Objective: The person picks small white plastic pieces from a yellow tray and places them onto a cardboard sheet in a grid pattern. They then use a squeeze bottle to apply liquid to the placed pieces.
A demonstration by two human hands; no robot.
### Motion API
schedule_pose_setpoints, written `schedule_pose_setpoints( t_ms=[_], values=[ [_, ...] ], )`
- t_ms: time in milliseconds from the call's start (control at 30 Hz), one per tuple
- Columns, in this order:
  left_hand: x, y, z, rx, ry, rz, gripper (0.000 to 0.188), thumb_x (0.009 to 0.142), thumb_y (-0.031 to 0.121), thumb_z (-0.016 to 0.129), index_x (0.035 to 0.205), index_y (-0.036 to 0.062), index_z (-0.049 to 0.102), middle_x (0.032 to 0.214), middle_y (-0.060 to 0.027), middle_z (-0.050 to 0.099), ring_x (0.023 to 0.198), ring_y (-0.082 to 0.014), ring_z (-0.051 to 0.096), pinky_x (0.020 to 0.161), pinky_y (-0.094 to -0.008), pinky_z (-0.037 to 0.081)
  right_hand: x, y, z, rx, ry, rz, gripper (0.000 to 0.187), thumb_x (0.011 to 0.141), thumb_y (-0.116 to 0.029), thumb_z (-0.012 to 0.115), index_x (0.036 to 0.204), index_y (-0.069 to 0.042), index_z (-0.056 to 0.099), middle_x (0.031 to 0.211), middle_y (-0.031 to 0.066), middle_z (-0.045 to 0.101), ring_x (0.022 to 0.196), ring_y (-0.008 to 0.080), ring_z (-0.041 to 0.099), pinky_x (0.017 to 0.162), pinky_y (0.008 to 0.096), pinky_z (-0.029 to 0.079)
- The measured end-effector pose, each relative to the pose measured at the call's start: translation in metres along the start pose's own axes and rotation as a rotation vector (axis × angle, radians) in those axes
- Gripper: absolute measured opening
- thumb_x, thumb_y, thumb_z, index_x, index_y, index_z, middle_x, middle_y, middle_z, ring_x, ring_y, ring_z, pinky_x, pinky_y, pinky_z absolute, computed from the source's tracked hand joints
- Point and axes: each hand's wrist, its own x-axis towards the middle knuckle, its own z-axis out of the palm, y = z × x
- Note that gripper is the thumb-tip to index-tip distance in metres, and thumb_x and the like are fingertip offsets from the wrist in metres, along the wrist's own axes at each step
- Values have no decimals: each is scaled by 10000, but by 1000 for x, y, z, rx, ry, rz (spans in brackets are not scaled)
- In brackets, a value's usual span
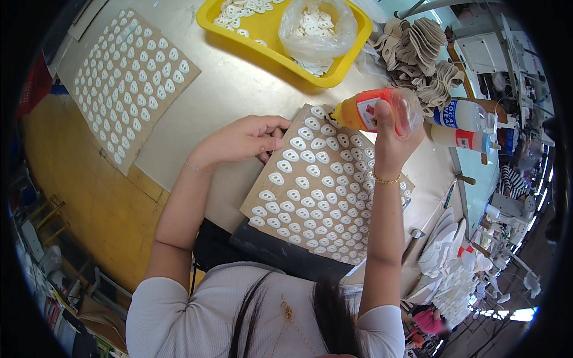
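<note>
A brown cardboard sheet (253,203) covered with rows of small white triangular pieces, each with dark holes, lies tilted before me. My left hand (248,138) pinches its left edge near the far corner, some fingers hidden beneath. In my right hand (391,134) is a squeeze bottle (373,110) of amber liquid with a red-and-white label. The bottle is held nearly level, its yellow nozzle pointing left, at or just above the white pieces by the sheet's far edge; contact cannot be made out. Under the sheet's near edge sits a dark flat block (280,250).
Another cardboard sheet (170,56) of white pieces lies at far left. A yellow tray (262,59) at the back holds loose pieces and a plastic bag (318,36). Stacked beige cutouts (418,45), white bottles (462,113) and a hammer (413,241) are on the right.
</note>
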Motion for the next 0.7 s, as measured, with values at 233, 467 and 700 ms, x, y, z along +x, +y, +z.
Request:
schedule_pose_setpoints(
  t_ms=[233, 467, 700],
  values=[
    [-1, 0, 1, 12, 15, -4, 380, 929, 163, 517, 1279, 22, 471, 850, 34, 515, 746, -37, 496, 675, -205, 449, -14, 0, 8, 31, -14, -83, 390, 666, -278, 833, 854, 0, 635, 779, 52, 643, 680, 143, 603, 651, 242, 478],
    [0, -2, 0, 6, 18, -14, 388, 929, 168, 516, 1283, 15, 466, 864, 31, 527, 753, -40, 499, 677, -207, 446, -4, -8, 19, -37, -64, -192, 365, 653, -242, 837, 855, -9, 642, 802, 59, 647, 672, 147, 621, 630, 252, 487],
    [0, 0, 1, 1, 12, -15, 380, 929, 167, 517, 1280, 29, 476, 848, 37, 513, 748, -38, 486, 669, -203, 439, 6, -8, 17, -124, -70, -193, 362, 673, -268, 826, 856, -16, 641, 796, 60, 651, 668, 145, 623, 620, 256, 488]
  ],
)
